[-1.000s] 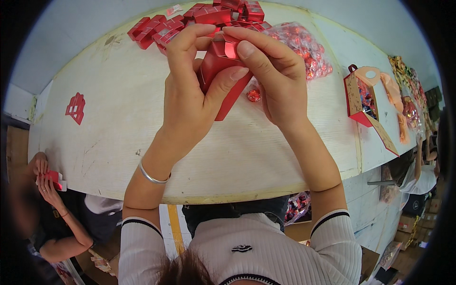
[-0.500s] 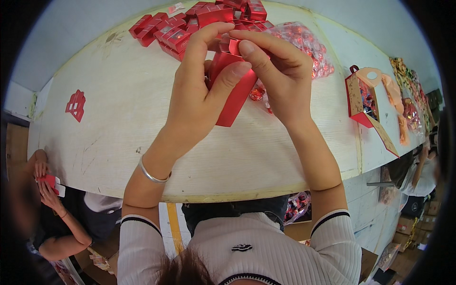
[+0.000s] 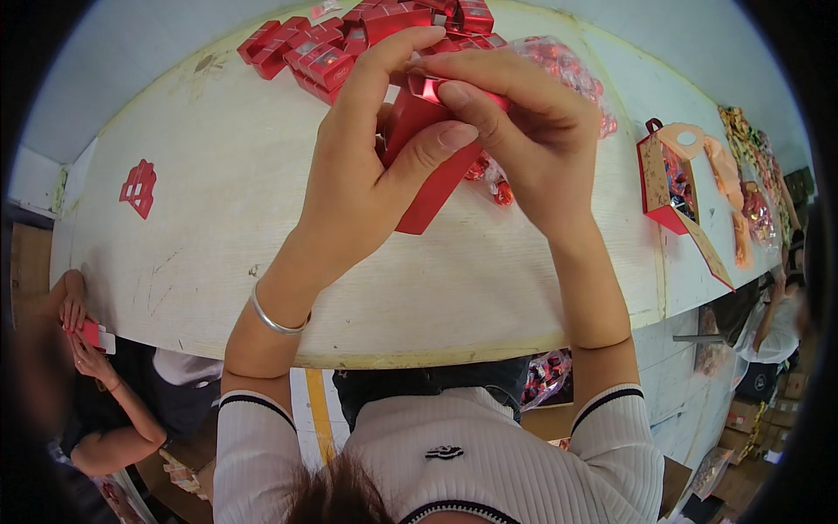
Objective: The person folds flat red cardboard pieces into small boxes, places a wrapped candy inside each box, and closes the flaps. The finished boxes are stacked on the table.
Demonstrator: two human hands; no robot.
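A shiny red cardboard box [image 3: 426, 203] is held tilted above the table, between my two hands. My left hand [image 3: 371, 148] wraps its side, thumb across the near face and fingers curled over the far end. At that upper end, my right hand [image 3: 532, 122] pinches the flap with thumb and forefinger. What the box contains is hidden. Behind the right hand lies a clear plastic bag [image 3: 559, 65] of red-wrapped candies, with a few candies [image 3: 502, 193] showing below the box.
Several red boxes [image 3: 323, 65] are heaped at the table's far side. A flat red box blank [image 3: 138, 189] lies at left. An open patterned gift box [image 3: 668, 183] stands at right. A co-worker's hands [image 3: 83, 341] hold a red piece at lower left.
My right hand has shifted slightly right, and the flap at the box's upper end has moved with its fingers. My left hand keeps its hold on the box.
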